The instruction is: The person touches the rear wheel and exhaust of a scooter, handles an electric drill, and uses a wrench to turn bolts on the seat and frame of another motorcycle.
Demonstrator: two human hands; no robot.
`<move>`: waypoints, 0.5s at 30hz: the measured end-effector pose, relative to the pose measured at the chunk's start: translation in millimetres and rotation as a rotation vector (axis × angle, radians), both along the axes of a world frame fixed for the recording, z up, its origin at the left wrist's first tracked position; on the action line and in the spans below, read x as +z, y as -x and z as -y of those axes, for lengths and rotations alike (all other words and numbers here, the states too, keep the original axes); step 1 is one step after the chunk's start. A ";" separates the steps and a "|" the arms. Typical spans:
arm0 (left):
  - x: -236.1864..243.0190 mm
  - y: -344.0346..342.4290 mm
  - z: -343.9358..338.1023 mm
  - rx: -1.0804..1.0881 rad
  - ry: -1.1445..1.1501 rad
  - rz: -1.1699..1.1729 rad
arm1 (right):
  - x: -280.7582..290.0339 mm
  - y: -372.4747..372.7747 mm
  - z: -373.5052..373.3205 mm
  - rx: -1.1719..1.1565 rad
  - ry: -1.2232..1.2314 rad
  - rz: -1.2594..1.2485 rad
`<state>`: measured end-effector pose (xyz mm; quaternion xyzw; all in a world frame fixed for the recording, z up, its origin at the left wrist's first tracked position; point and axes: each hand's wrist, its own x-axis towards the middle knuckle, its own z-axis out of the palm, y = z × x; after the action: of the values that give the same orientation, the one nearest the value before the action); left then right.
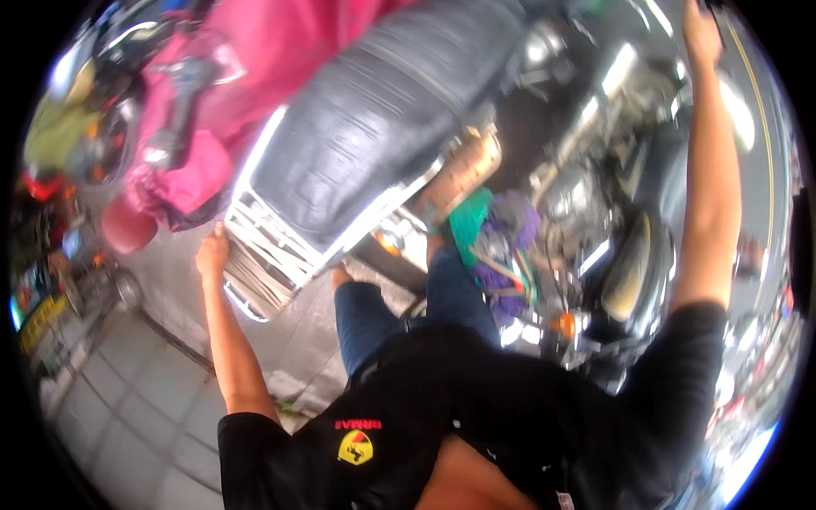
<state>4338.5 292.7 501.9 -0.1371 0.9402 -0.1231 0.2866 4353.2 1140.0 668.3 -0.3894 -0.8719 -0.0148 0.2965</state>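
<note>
Clearly, I have a motorcycle (399, 93) in front of me, lying diagonally across the middle of the scene, with its long black seat (348, 144) running toward the far side and its chrome rear rack (270, 260) at the near left end. My left hand (212, 253) appears to be gripping the left edge of that rack, fingers closed about the rail, though blur hides the exact wrap. My right hand (702, 36) reaches to the far right, cut off by the edge of my view; it is at a dark object (716, 12), and I cannot tell how its fingers sit or what that object is. A pink cover (297, 34) spreads to the far left of the seat, and a green and purple cloth bundle (503, 234) lies to the right, beside a second motorcycle (654, 204).

I judge the step in hand to be handling or steadying the machine by its rack, arms spread wide and legs (370, 314) close behind it. As I read it, the next move calls for a firm left hold, even pull and sure footing, with care not to knock the neighbouring machine.
</note>
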 end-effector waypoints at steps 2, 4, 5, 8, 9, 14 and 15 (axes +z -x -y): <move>2.5 2.1 -3.7 -0.022 -0.028 -0.051 | -15.9 4.3 -27.3 -0.120 -0.043 -0.019; -1.4 -7.6 10.3 -0.067 -0.006 -0.105 | -22.8 11.7 -19.9 -0.142 -0.097 0.037; 0.9 -11.4 12.3 -0.056 -0.024 -0.129 | -24.2 18.3 -5.1 -0.160 -0.071 0.030; 4.0 -15.4 13.2 -0.079 -0.148 -0.234 | -25.5 26.9 2.1 -0.177 -0.019 0.105; -1.5 -17.6 20.8 -0.092 -0.178 -0.292 | -25.2 33.0 5.2 -0.194 0.022 0.109; 17.9 -19.9 12.6 -0.038 -0.253 -0.303 | -18.0 28.1 4.9 -0.172 0.112 0.212; 18.3 -19.6 11.9 -0.036 -0.270 -0.308 | -16.9 24.5 -7.1 -0.215 0.066 0.242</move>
<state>4358.2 280.8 520.1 -0.0981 0.9831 0.0214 0.1528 4328.7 1147.2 651.4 -0.4853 -0.8547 -0.0645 0.1729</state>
